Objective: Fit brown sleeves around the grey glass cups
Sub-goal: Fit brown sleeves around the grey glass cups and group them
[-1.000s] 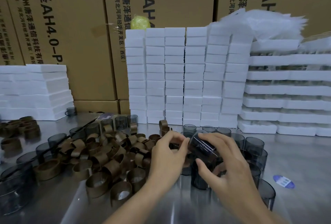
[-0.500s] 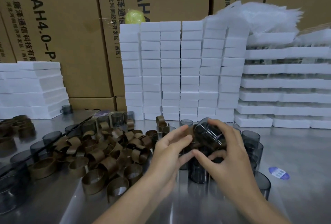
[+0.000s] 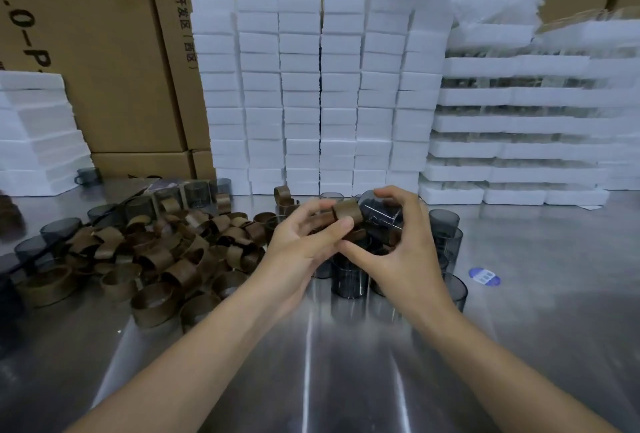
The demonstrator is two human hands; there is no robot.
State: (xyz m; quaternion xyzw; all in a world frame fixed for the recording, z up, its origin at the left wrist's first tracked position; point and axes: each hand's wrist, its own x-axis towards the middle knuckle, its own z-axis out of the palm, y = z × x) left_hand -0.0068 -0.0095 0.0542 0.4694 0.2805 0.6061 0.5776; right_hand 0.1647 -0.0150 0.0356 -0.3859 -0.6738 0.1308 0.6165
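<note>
- Heap of loose sleeves (image 3: 166, 259) at left on table (image 3: 536, 328); spare cups (image 3: 348, 280) crowded beneath; foam stacks (image 3: 318, 96) behind.
- Left hand (image 3: 301, 242) fingers pinching brown sleeve (image 3: 347, 212) against tilted grey glass cup (image 3: 381, 212), right hand (image 3: 405, 249) fingers curled round it, mid-air.

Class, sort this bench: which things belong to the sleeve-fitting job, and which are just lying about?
Job: brown sleeve, grey glass cup, left hand, right hand, sleeve pile, spare cups.
Lying about: foam blocks, cardboard boxes, blue sticker.

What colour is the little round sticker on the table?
The sticker is blue with white marks, seen in the head view.
</note>
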